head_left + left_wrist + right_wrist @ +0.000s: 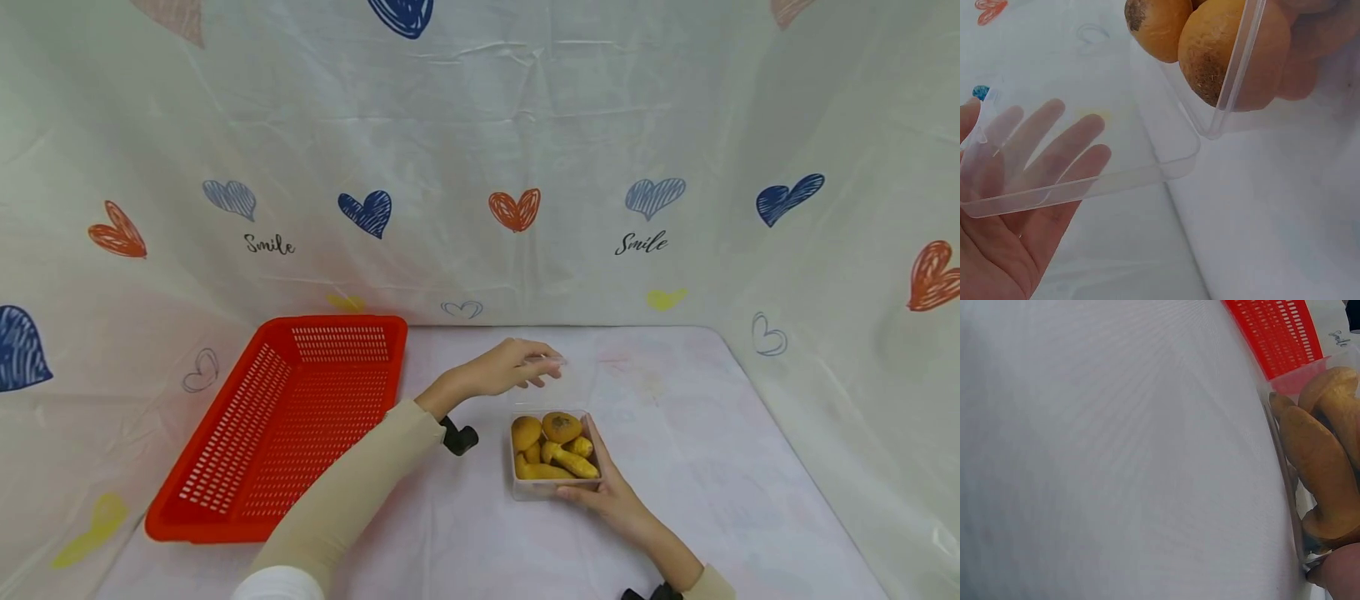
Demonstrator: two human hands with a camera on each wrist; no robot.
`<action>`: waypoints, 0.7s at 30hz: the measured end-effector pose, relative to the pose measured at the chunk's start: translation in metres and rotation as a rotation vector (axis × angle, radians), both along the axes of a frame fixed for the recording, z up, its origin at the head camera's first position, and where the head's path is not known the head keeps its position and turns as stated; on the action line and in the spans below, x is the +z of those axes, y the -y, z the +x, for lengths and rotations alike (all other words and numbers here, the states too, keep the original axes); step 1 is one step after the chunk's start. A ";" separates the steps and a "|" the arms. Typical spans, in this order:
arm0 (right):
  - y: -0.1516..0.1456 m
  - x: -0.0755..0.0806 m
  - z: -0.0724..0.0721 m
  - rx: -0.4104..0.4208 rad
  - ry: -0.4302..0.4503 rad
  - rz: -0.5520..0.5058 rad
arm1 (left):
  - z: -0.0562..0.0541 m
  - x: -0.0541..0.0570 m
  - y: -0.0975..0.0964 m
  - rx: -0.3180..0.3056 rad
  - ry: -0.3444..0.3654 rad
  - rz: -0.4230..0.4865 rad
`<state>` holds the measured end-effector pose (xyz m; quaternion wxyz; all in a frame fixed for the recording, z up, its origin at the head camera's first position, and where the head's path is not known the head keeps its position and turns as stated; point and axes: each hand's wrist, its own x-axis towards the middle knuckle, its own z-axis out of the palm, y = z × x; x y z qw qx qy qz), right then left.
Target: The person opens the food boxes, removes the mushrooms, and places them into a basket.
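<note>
A clear plastic box (534,490) stands on the white table with its top uncovered. Several yellow-brown mushrooms (561,427) fill it, with rounded caps and thick stems. My right hand (617,502) holds the box at its near right corner, thumb on the front and fingers along the right side. Just beyond the box, my left hand (498,369) pinches a clear lid (1141,134) at one edge. Through the lid its long fingers show nearly straight, with the thumb on the other face. In the right wrist view, only a fingertip (1340,575) shows at the box's corner.
A red perforated plastic basket (277,533) lies on the left of the table, partly behind my left sleeve (360,492). A white curtain (450,125) printed with hearts hangs behind the table's far edge and at both sides.
</note>
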<state>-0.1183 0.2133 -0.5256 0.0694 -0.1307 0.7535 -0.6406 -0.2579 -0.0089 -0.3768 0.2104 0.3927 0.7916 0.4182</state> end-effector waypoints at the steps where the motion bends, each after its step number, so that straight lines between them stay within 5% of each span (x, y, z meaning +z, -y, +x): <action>1: 0.000 0.000 0.000 -0.004 0.004 0.005 | -0.002 -0.002 0.000 0.016 0.005 0.014; 12: 0.002 0.000 0.000 -0.019 0.031 0.000 | -0.028 -0.034 -0.007 0.230 0.087 0.224; 21: 0.002 0.000 0.000 -0.018 0.013 0.000 | -0.038 -0.055 -0.014 0.411 0.176 0.334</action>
